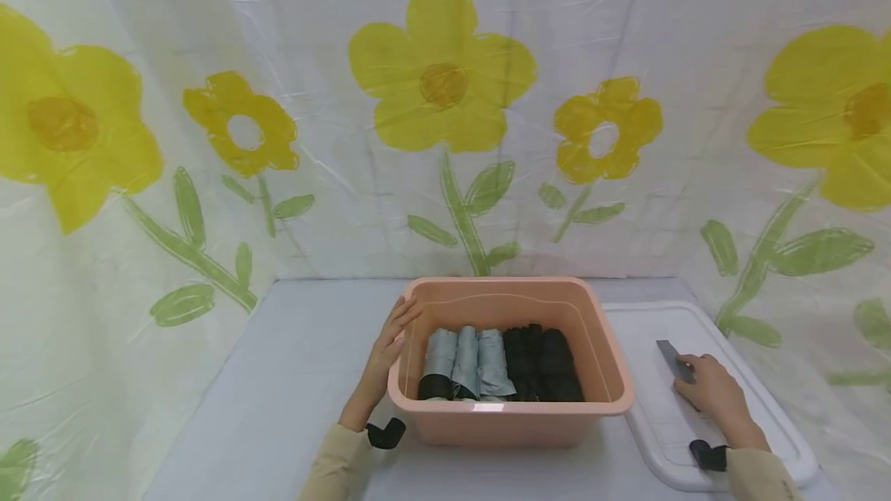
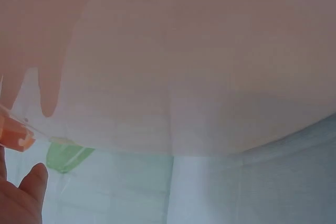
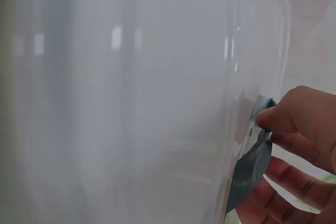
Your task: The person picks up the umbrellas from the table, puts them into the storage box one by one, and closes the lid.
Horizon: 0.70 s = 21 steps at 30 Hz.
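A peach-coloured plastic bin (image 1: pixel 511 427) stands in the middle of the table. Inside it lie several rolled bundles side by side: light grey-blue rolls (image 1: pixel 466 354) on the left and black rolls (image 1: pixel 557 366) on the right. My left hand (image 1: pixel 386 342) rests against the bin's left rim, its fingers fairly straight; in the left wrist view the thumb stands apart from the bin wall. To the right lies a white lid (image 1: pixel 647 408). Over it, my right hand (image 1: pixel 713 393) pinches a flat grey strip (image 1: pixel 671 358) between thumb and fingers. In the right wrist view this glossy strip (image 3: pixel 252 171) overlaps the lid's edge.
The white tabletop (image 1: pixel 299 377) extends left of the bin. Behind it hangs a pale curtain (image 1: pixel 334 153) printed with yellow flowers. The lid lies close along the bin's right side. A black strap shows at each wrist.
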Each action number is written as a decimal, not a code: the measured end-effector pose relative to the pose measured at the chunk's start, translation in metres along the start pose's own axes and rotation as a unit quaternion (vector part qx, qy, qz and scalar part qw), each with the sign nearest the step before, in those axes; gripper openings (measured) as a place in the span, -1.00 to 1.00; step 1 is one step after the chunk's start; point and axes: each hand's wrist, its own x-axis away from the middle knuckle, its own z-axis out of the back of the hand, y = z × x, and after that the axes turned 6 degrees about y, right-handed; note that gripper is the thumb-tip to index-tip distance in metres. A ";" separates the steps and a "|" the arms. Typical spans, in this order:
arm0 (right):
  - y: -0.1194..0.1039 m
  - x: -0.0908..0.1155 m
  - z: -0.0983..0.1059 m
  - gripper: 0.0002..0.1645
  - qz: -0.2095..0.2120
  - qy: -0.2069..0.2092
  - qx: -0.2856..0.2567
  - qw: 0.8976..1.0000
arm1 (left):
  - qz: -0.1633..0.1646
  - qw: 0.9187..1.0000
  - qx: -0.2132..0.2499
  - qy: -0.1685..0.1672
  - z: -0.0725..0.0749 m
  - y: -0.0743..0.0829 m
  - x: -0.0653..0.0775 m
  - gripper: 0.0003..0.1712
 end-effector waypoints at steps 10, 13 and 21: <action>-0.003 -0.009 0.023 -0.44 0.029 0.019 -0.022 0.999 | 0.030 0.999 0.014 0.019 -0.001 -0.022 0.005 -0.50; -0.003 -0.012 0.028 -0.45 0.039 0.017 -0.028 0.999 | 0.035 0.999 0.016 0.025 0.000 -0.029 0.006 -0.52; -0.008 -0.019 0.045 -0.45 0.066 0.020 -0.039 0.997 | 0.044 0.998 0.028 0.024 0.000 -0.019 0.005 -0.53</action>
